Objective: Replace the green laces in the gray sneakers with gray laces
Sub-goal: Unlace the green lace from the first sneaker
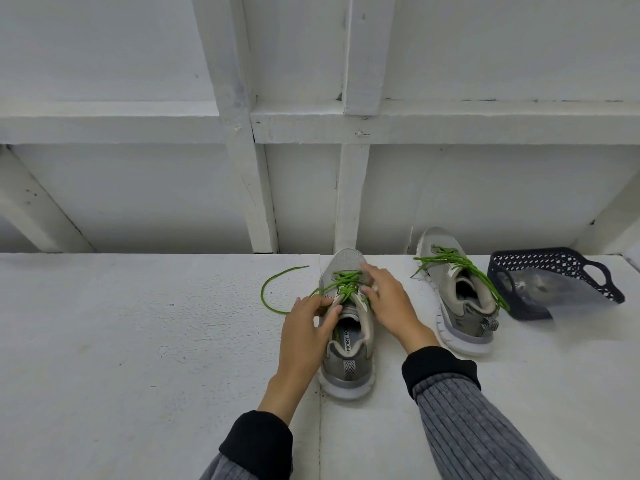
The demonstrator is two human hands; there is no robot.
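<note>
- Nearest: two forearms in ribbed gray sleeves w/ black cuffs come in from the bottom edge, one each side of the near sneaker (348, 341).
- Near sneaker stands upright on the white table (138, 341), heel toward the person, toe pointing at the back edge; its sole sits right on a seam in the tabletop.
- Left hand (304, 327) is at the shoe's left side by the collar, fingers curled at the tongue and top eyelets (whether it actually pinches the lace, can't tell).
- Right hand (386, 294) lies over the right side of the lacing, fingers fairly straight, tips near the toe-end rows; hands are apart w/ the tongue between them.
- Green lace (346, 282) is still threaded through the eyelets; one loose end loops out left across the table, curving well clear of the shoe.
- Left of the shoe: wide bare tabletop out to the frame edge.
- Right & slightly farther: second sneaker (457, 299), angled, green laces (450, 259) loosened, one end trailing toward the basket.
- Dark plastic basket (554, 265) sits tipped near the right edge, something clear and plastic-looking inside.
- Farthest: table's back edge meets a white framed wall (311, 64), just past both toes.
</note>
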